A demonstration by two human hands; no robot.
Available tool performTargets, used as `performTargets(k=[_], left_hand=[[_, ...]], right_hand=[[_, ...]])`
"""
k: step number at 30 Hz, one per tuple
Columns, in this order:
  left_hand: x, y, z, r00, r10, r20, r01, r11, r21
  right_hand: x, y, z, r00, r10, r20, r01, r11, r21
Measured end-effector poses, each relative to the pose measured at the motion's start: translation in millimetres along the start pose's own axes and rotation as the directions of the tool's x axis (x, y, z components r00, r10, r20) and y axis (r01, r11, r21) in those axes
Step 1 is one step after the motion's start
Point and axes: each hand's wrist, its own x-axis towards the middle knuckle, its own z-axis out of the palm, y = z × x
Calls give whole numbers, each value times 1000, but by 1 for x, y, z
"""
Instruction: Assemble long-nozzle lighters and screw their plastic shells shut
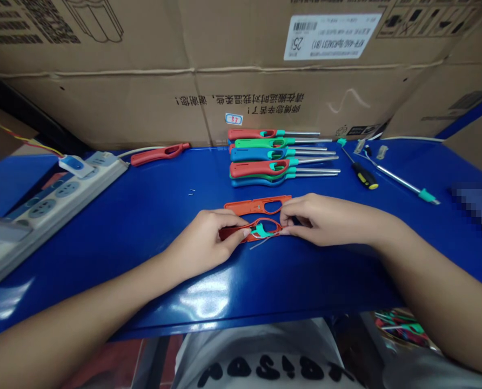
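Orange shell (226,233), turquoise trigger (260,232) inside

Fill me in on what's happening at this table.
A person's left grip holds an orange casing half with a teal part in it; the right grip pinches its other end. Another orange half lies just beyond, on the blue table. Farther back are metal-tubed lighters, a screwdriver to their right.

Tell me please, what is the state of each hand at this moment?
Left hand: closed, holding the handle end of the orange casing.
Right hand: fingertips closed at the casing's opposite end; grip firmness cannot be told.
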Motion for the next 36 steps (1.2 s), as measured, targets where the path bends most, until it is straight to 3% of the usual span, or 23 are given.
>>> performTargets(k=[6, 12, 17, 20, 24, 28, 36], left_hand=[[-4, 0, 0, 989, 139, 44, -146, 944, 295], [-6, 5, -1, 974, 184, 128, -220, 895, 388], [-9, 6, 0, 962, 179, 206, -256, 851, 458], [-9, 5, 2, 958, 209, 199, -279, 847, 453], [-8, 4, 3, 952, 243, 187, -300, 864, 405], [-9, 4, 2, 952, 246, 184, -297, 892, 340], [-11, 4, 1, 947, 286, 146, -317, 901, 297]], right_hand=[[1, 1, 0, 1000, -4, 18, 4, 1000, 4], [-2, 4, -2, 1000, 18, 14, -19, 1000, 25], [-3, 4, -3, 996, -11, -84, 12, 1000, 13], [-3, 2, -3, 990, -50, -133, 51, 999, 12], [-3, 1, -1, 990, -114, -82, 117, 993, 29], [-2, 0, 1, 994, -97, -40, 99, 994, 37], [-1, 1, -1, 986, -158, -60, 161, 985, 61]])
